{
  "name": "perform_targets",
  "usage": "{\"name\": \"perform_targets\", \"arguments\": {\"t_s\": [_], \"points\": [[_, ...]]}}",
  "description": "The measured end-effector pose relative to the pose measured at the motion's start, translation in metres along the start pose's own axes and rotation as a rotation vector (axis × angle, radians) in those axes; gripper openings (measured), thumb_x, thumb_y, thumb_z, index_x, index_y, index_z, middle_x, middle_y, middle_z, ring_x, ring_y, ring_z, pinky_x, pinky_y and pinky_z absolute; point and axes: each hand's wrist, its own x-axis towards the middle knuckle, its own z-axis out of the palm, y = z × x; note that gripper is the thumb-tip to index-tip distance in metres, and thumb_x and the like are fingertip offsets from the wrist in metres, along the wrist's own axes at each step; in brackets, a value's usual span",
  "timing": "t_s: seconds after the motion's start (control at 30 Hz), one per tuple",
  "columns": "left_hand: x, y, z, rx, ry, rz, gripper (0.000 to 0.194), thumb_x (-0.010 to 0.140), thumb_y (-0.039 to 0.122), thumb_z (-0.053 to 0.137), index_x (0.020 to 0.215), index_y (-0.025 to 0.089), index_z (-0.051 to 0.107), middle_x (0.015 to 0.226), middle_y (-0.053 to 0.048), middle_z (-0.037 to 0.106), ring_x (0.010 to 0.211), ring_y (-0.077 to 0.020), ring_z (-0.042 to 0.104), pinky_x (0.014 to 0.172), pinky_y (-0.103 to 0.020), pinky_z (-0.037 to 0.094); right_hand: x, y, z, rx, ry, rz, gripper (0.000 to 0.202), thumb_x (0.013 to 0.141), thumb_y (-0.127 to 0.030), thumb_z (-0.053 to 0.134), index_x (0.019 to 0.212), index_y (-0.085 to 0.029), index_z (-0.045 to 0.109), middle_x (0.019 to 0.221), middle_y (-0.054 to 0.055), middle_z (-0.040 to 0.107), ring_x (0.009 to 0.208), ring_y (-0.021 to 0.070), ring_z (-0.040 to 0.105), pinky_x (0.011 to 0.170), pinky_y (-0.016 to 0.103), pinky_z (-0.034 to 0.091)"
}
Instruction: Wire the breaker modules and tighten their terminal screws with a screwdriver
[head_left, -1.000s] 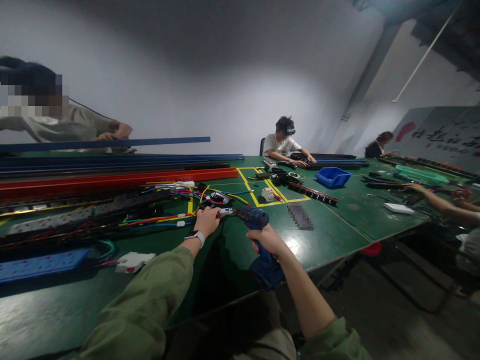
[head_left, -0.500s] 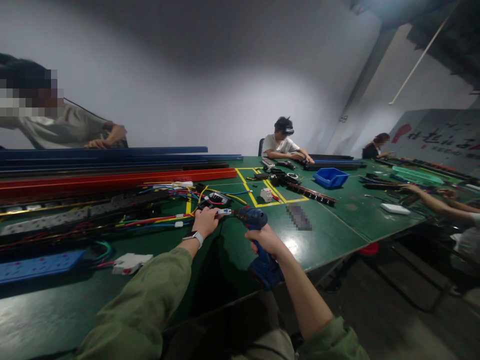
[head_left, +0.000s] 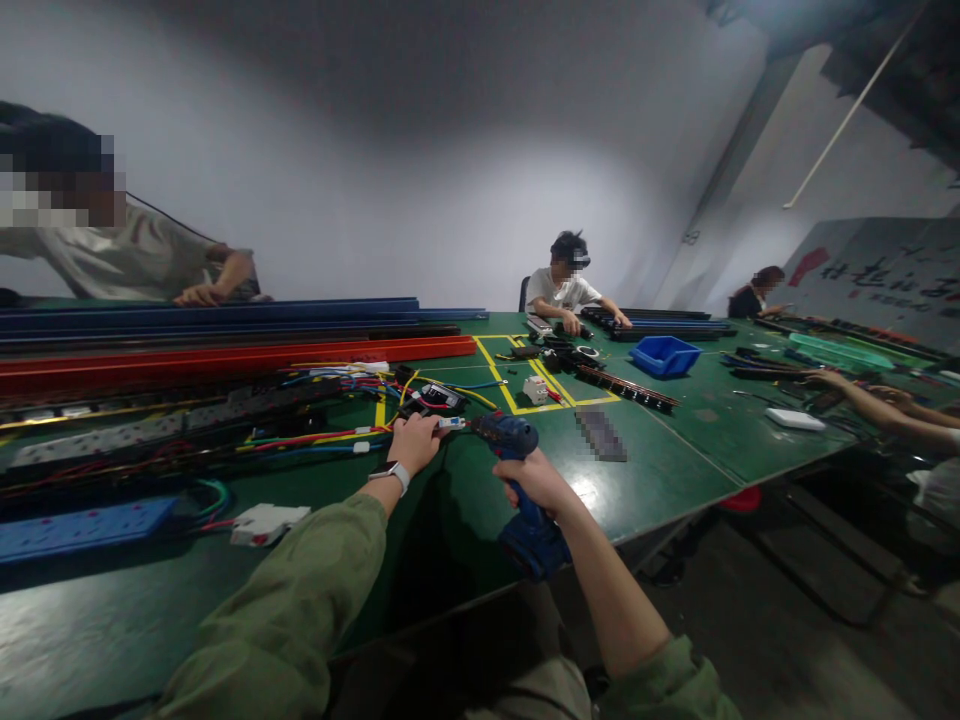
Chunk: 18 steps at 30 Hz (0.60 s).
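my right hand (head_left: 534,480) is wrapped around the handle of a blue drill (head_left: 511,433), fingers closed on the grip, with the nose pointing left and the battery end low, near the edge of the green table (head_left: 675,450). my left hand (head_left: 415,447) has a small white and blue piece (head_left: 451,424) pinched at the fingertips, its free end facing the drill. the tip of the drill is right at that end, but i cannot tell whether the two touch. the piece sits between my hands, just in front of the drill. i wear a watch (head_left: 390,473) on my left wrist.

just beyond my left fingers lies a black box (head_left: 441,396), among yellow and blue wires. red, yellow and blue leads (head_left: 322,439) run off to the left of that hand. nearer me on the left are a blue power strip (head_left: 82,530) and a white switch block (head_left: 268,523) beside its end. a red rail (head_left: 300,362) stretches along behind the wires.

past the drill, a white block (head_left: 535,390) stands by the yellow tape (head_left: 501,372), with a blurred-out flat thing (head_left: 600,436) nearer me and a blue bin (head_left: 665,356) farther back. a person (head_left: 562,292) sits across the table.
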Motion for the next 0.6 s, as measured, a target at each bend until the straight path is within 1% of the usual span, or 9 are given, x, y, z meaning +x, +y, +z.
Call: {"name": "perform_targets", "arguments": {"t_s": [0.2, 0.3, 0.6], "points": [[0.0004, -0.0017, 0.0037, -0.005, -0.007, -0.004, 0.030, 0.092, 0.033, 0.051, 0.117, 0.026, 0.066, 0.107, -0.011, 0.070, 0.110, -0.0304, 0.053, 0.094, -0.045, 0.029, -0.0007, 0.0002, 0.0000, -0.022, 0.018, 0.007, 0.016, 0.073, -0.024, 0.063, 0.084, -0.019, 0.053, 0.041, -0.007, 0.049, 0.036, 0.0119, 0.047, 0.040, 0.022, 0.034], [0.0008, -0.0017, 0.0041, -0.012, -0.004, -0.001, 0.031, 0.092, 0.033, 0.052, 0.119, 0.027, 0.066, 0.107, -0.011, 0.070, 0.110, -0.0303, 0.053, 0.095, -0.045, 0.029, -0.0006, 0.0002, -0.0004, -0.019, 0.006, 0.003, 0.014, 0.073, -0.024, 0.063, 0.082, -0.019, 0.052, 0.041, -0.007, 0.050, 0.036, 0.0117, 0.048, 0.040, 0.022, 0.035], [0.0000, 0.0021, -0.0008, -0.013, -0.027, -0.020, 0.031, 0.092, 0.031, 0.052, 0.119, 0.026, 0.065, 0.109, -0.011, 0.070, 0.113, -0.0305, 0.053, 0.097, -0.045, 0.029, 0.0008, 0.0014, -0.0016, -0.030, -0.007, -0.002, 0.014, 0.074, -0.025, 0.062, 0.081, -0.019, 0.053, 0.041, -0.007, 0.050, 0.036, 0.0116, 0.048, 0.040, 0.022, 0.034]]}}
